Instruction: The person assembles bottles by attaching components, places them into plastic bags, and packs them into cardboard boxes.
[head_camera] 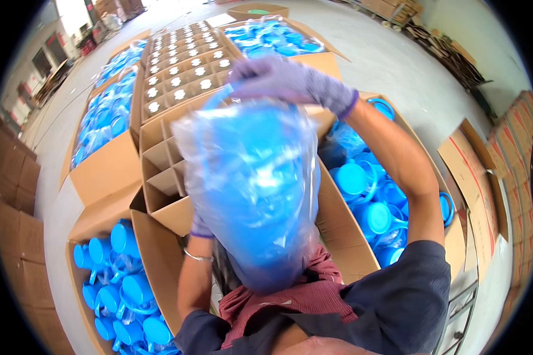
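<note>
A clear plastic bag (253,195) with blue plastic ware inside fills the space in front of my chest. My right hand (266,80), in a purple-grey knit glove, is at the bag's top, its fingers closed on a curved blue plastic handle (217,97) that sticks out there. Motion blurs the hand and the bag. Of my left hand (201,225) only the gloved edge near the wrist shows; the bag hides its fingers. Behind the bag stands a cardboard carton (166,204) with a grid of cardboard dividers.
Open cartons of blue lidded mugs flank me at lower left (126,288) and right (373,208). Ahead is a divided carton (182,66) with white-patterned items in its cells. More cartons of bagged blue ware (104,117) (275,37) adjoin it. Stacked boxes (22,239) line the left.
</note>
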`<state>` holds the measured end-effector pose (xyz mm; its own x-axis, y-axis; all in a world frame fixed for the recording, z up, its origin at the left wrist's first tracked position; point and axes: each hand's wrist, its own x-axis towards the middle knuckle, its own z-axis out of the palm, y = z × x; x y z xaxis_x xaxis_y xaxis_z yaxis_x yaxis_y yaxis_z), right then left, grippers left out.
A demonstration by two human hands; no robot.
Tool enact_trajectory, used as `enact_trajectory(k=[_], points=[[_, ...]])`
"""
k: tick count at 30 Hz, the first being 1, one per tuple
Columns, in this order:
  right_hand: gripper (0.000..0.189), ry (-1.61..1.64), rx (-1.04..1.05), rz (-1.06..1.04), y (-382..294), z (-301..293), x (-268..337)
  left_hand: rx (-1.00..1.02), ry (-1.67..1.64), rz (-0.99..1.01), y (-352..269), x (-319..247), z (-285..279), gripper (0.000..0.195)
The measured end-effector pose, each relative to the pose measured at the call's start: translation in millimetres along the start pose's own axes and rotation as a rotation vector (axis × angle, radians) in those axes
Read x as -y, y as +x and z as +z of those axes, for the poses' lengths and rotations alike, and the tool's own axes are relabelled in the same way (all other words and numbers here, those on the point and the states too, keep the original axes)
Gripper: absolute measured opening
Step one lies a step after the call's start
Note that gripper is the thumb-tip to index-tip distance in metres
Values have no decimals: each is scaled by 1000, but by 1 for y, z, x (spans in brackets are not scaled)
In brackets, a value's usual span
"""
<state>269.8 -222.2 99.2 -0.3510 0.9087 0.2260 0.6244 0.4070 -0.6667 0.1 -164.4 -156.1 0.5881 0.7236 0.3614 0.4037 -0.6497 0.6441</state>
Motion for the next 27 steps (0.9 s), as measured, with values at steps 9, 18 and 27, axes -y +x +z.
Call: enact_trajectory(k=[9, 18, 27], points=[[53, 486, 222, 45, -53, 30, -43, 649, -834, -680, -193, -58, -47, 51], [48, 386, 403, -4, -48, 58, 10, 143, -1340, -499, 34, -57, -57, 56], [67, 754, -169, 412, -37, 97, -85, 16, -415, -269, 49, -106, -24, 81]])
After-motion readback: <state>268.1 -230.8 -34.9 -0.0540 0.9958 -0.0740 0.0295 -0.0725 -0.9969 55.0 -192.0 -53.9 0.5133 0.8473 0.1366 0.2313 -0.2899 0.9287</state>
